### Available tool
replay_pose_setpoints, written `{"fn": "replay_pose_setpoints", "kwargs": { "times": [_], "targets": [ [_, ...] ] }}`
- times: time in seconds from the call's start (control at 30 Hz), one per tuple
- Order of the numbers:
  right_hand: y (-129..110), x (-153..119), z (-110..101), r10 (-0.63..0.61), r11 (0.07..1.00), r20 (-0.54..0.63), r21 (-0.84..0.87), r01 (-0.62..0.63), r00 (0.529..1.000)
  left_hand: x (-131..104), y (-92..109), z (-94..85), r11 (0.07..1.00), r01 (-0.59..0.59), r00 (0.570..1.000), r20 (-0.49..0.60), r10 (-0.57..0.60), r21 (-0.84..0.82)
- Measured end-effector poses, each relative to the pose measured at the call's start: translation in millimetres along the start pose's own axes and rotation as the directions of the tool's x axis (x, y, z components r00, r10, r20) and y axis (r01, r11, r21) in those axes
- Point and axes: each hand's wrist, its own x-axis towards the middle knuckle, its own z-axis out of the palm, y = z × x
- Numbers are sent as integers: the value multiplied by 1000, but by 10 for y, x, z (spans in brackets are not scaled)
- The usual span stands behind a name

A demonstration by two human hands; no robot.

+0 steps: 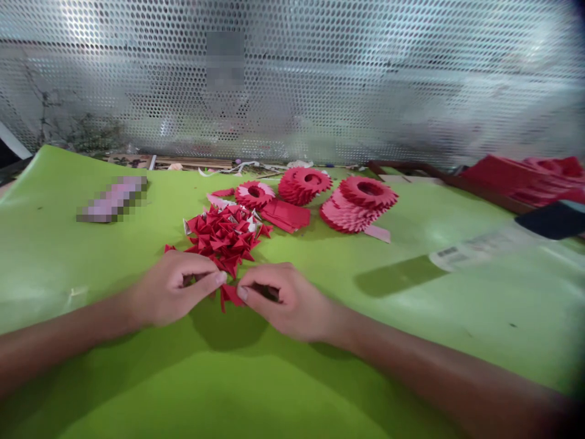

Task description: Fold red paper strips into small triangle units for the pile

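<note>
Close together above the green table, my left hand [176,289] and my right hand [295,302] are both closed in a pinch. Between their fingertips is a small red folded paper piece [231,295], gripped at its right end by my right thumb and finger. My left thumb and fingertip meet at its upper left side, partly hiding the hold. Just beyond my hands lies a heap of red folded paper triangles [223,235], with a few white-showing ones among them.
Behind the heap stand a red-and-pink paper ring [255,194], a red ring stack [301,186] and a pink-and-red ring stack [356,204]. Flat red paper slips [287,215] lie between them. A transparent object with a dark end [484,247] is at right. Perforated metal sheeting [292,79] rises behind.
</note>
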Motion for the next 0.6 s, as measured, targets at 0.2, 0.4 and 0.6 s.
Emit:
{"fn": "replay_pose_setpoints", "kwargs": {
  "times": [0.2,0.4,0.6],
  "targets": [
    [39,-12,2,39,996,23,75,-41,999,-25,-90,-937,958,265,931,-289,-225,110],
    [25,-7,-10,27,997,50,65,-30,998,-31,-571,-1750,535,704,710,-466,-528,468],
    [-6,-11,-30,69,997,72,15,-70,995,-207,-1154,-1891,665,675,738,-253,-626,320]
  ]
}}
